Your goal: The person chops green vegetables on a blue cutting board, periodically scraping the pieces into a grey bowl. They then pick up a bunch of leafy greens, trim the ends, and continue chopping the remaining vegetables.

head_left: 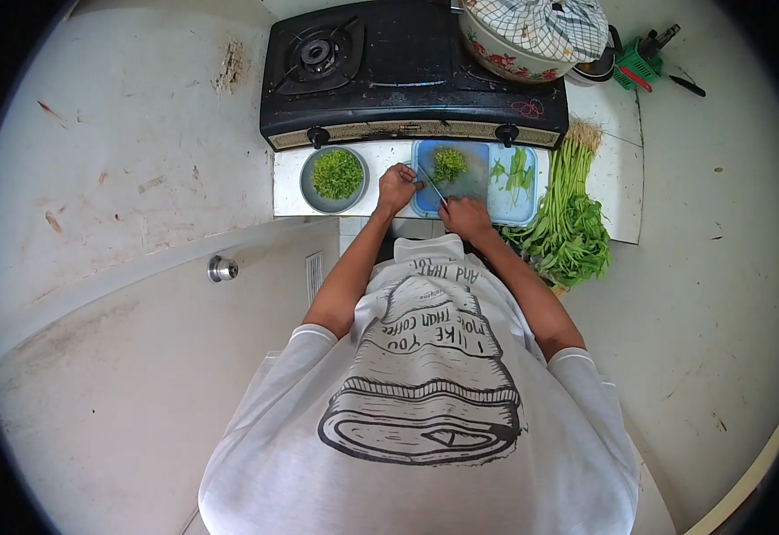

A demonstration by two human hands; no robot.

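My right hand (467, 218) is closed round the handle of a knife (433, 185), its blade slanting up and left over a blue cutting board (477, 205). At the board's left edge, my left hand (398, 188) has its fingers bent together near the blade; whatever they hold is too small to make out. A small heap of chopped greens (449, 165) lies on the board just beyond the blade. Several cut green stems and leaves (519, 171) rest on its right part. Left of my left hand, a grey bowl (304, 192) contains more chopped greens (337, 174).
A black two-burner stove (407, 98) stands behind the board, bearing a floral pot (505, 61) under a checked cloth (545, 31). A large bunch of leafy greens (572, 227) hangs over the counter's front at right. A green basket (636, 64) holds utensils at back right.
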